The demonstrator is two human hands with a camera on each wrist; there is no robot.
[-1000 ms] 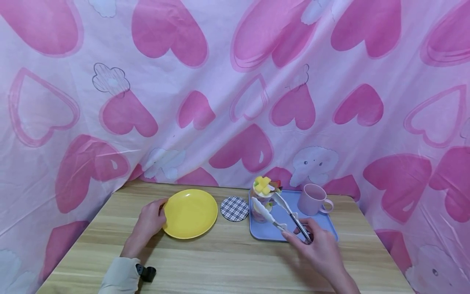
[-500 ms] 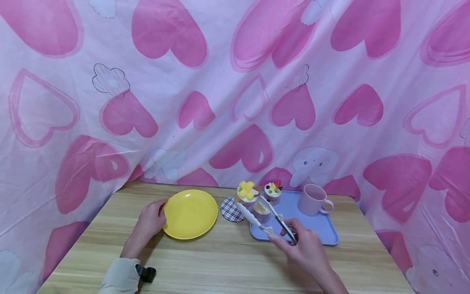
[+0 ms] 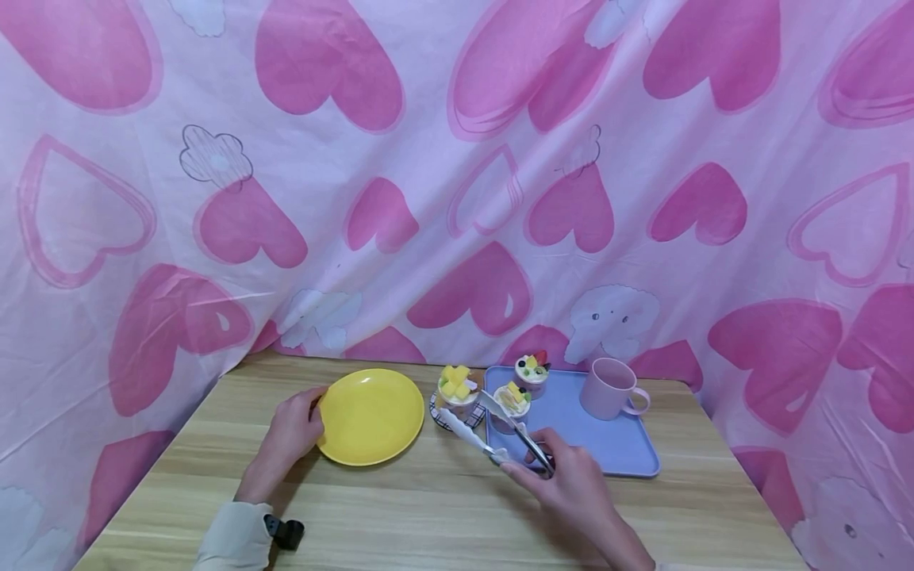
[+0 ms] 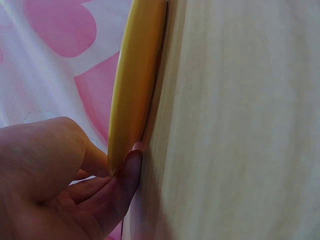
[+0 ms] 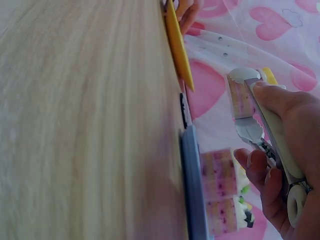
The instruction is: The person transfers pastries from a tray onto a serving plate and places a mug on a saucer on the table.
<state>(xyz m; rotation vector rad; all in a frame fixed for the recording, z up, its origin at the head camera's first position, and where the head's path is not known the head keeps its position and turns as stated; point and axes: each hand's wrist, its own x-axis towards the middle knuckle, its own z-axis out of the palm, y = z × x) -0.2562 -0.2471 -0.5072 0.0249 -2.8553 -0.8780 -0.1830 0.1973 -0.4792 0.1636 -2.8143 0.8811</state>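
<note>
My left hand (image 3: 289, 432) pinches the left rim of a round yellow plate (image 3: 370, 416); in the left wrist view fingers reach beneath the plate edge (image 4: 131, 95). My right hand (image 3: 574, 484) holds white-tipped metal tongs (image 3: 527, 441). Between their tips is a layered dessert cup topped with yellow mango cubes (image 3: 455, 381). From the head it overlaps the checked round coaster (image 3: 472, 417); the right wrist view shows this dessert cup (image 5: 241, 100) raised above the table. Two more dessert cups, one with cream and fruit (image 3: 512, 400) and one with strawberry (image 3: 531, 371), stand on the blue tray (image 3: 571, 404).
A pink mug (image 3: 607, 388) stands on the right part of the tray, its handle facing right. All of this lies on a wooden table (image 3: 400, 515). Close behind the table hangs a pink heart-patterned cloth (image 3: 457, 198).
My right hand has carried the mango-topped dessert cup left in the tongs, from over the tray to over the coaster. The two other cups have come into clearer view. My left hand stays put.
</note>
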